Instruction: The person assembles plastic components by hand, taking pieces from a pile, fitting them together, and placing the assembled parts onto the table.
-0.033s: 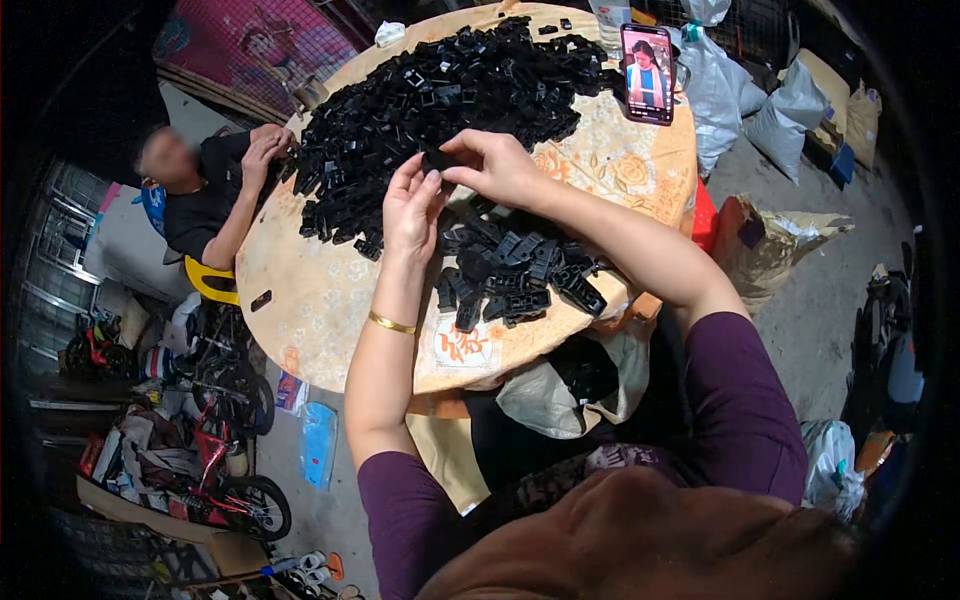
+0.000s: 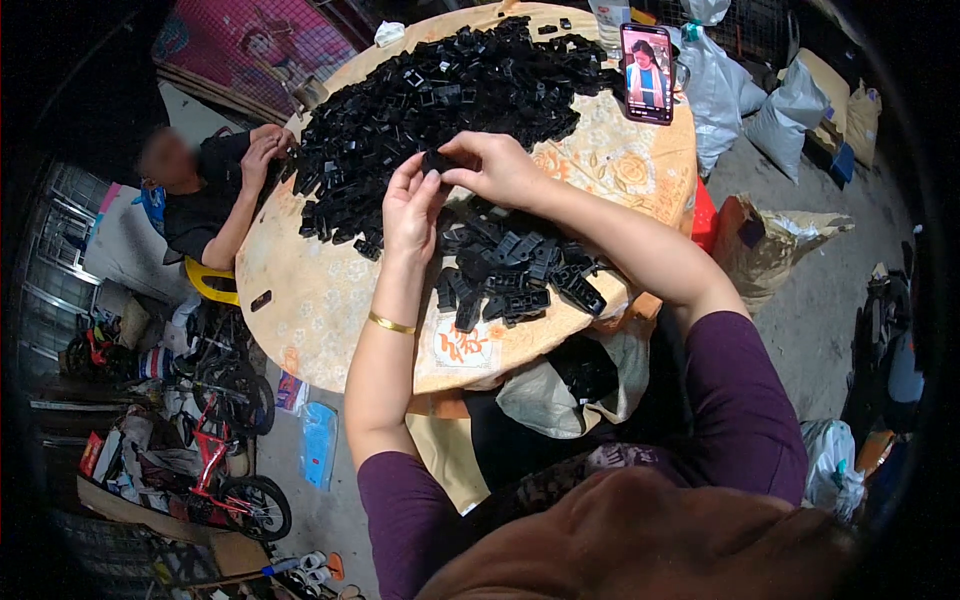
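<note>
Both of my hands meet over the round table [image 2: 330, 330], at the near edge of a big heap of black plastic parts [image 2: 430, 95]. Between their fingertips is a small black plastic part [image 2: 436, 161], mostly covered by the fingers. My left hand [image 2: 410, 212] pinches it from the left. From the right, my right hand [image 2: 495, 170] grips it with thumb and forefinger. A smaller pile of longer black plastic parts [image 2: 520, 265] lies near me, just below my right forearm.
A lit phone [image 2: 648, 75] stands at the far right of the table. Across to the left sits a co-worker, whose hands [image 2: 264, 150] touch the heap's edge. An open sack [image 2: 535, 402] holding black parts hangs below the near edge. White sacks [image 2: 715, 110] stand on the right.
</note>
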Tool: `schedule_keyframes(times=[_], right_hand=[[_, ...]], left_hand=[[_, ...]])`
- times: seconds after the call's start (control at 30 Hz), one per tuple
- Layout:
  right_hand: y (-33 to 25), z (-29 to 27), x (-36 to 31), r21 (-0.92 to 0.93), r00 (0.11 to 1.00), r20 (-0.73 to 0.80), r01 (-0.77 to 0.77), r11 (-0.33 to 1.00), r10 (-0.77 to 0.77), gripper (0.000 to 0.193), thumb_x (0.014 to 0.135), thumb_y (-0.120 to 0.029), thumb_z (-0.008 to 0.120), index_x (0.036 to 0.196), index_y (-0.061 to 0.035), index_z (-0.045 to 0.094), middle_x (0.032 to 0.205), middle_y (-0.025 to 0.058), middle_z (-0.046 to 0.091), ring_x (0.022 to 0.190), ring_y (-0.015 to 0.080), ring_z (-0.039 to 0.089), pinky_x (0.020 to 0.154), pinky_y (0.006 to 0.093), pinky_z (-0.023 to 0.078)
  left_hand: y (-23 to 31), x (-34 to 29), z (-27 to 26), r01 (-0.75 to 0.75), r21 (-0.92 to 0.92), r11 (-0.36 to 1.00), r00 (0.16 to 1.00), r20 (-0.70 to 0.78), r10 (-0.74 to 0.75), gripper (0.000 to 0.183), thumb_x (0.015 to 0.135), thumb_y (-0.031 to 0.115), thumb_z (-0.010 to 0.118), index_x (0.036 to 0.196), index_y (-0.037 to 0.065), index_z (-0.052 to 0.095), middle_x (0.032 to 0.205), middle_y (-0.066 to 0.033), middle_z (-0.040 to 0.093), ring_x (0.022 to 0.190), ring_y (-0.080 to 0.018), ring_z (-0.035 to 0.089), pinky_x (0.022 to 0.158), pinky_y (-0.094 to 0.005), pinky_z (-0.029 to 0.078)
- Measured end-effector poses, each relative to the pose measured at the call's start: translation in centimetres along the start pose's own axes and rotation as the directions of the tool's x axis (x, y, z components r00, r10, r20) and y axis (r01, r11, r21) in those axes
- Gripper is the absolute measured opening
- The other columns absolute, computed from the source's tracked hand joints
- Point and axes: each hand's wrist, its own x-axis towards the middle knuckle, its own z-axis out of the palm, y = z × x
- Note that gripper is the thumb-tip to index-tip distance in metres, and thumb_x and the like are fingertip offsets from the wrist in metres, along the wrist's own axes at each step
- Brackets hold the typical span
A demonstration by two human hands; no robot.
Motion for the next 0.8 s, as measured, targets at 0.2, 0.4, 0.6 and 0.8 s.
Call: schedule_keyframes(times=[0.2, 0.4, 0.6, 0.8], right_hand=[[-0.9, 0.2, -0.2, -0.068, 0.963, 0.026, 0.271, 0.960, -0.270, 0.031, 0.063, -0.011, 0.069, 0.091, -0.0022, 0.057, 0.080, 0.0102, 0.056, 0.070, 0.0211, 0.057, 0.061, 0.0293, 0.047], [0.2, -1.7, 1.4, 0.206, 0.997, 0.024, -0.078, 0.975, 0.075, 0.047, 0.069, -0.021, 0.069, 0.111, -0.0071, 0.053, 0.105, 0.0076, 0.054, 0.082, 0.0145, 0.055, 0.069, 0.0267, 0.047], [8.0, -7.3, 3.3, -0.112, 0.887, -0.419, -0.265, 0.958, 0.196, 0.024, 0.074, -0.011, 0.055, 0.096, -0.0038, 0.061, 0.091, 0.0134, 0.063, 0.085, 0.0235, 0.061, 0.077, 0.0310, 0.047], [8.5, -3.8, 1.5, -0.743, 0.982, 0.072, -0.064, 0.666, 0.175, 0.042, 0.071, -0.004, 0.048, 0.112, -0.0125, 0.054, 0.117, 0.0073, 0.049, 0.112, 0.0257, 0.040, 0.088, 0.0421, 0.037]], left_hand=[[-0.5, -0.4, 0.9, -0.061, 0.202, 0.977, 0.997, -0.028, 0.068, 0.034, 0.083, 0.015, 0.058, 0.111, 0.001, 0.046, 0.092, -0.0062, 0.057, 0.080, -0.0111, 0.057, 0.067, -0.0218, 0.049], [1.5, -0.7, 0.8, -0.136, 0.205, 0.969, 0.984, -0.087, 0.156, 0.025, 0.085, 0.007, 0.051, 0.106, -0.005, 0.046, 0.089, -0.0129, 0.059, 0.074, -0.0145, 0.058, 0.068, -0.0222, 0.048], [2.2, -1.0, 1.0, -0.345, 0.831, 0.438, 0.931, 0.362, 0.047, 0.038, 0.079, 0.018, 0.058, 0.113, 0.004, 0.048, 0.100, -0.0162, 0.058, 0.090, -0.0252, 0.057, 0.079, -0.0306, 0.044], [2.5, -1.3, 0.6, -0.440, 0.726, 0.528, 0.783, 0.598, -0.170, 0.033, 0.085, 0.027, 0.049, 0.105, 0.001, 0.056, 0.099, -0.0144, 0.058, 0.093, -0.0242, 0.053, 0.084, -0.0313, 0.040]])
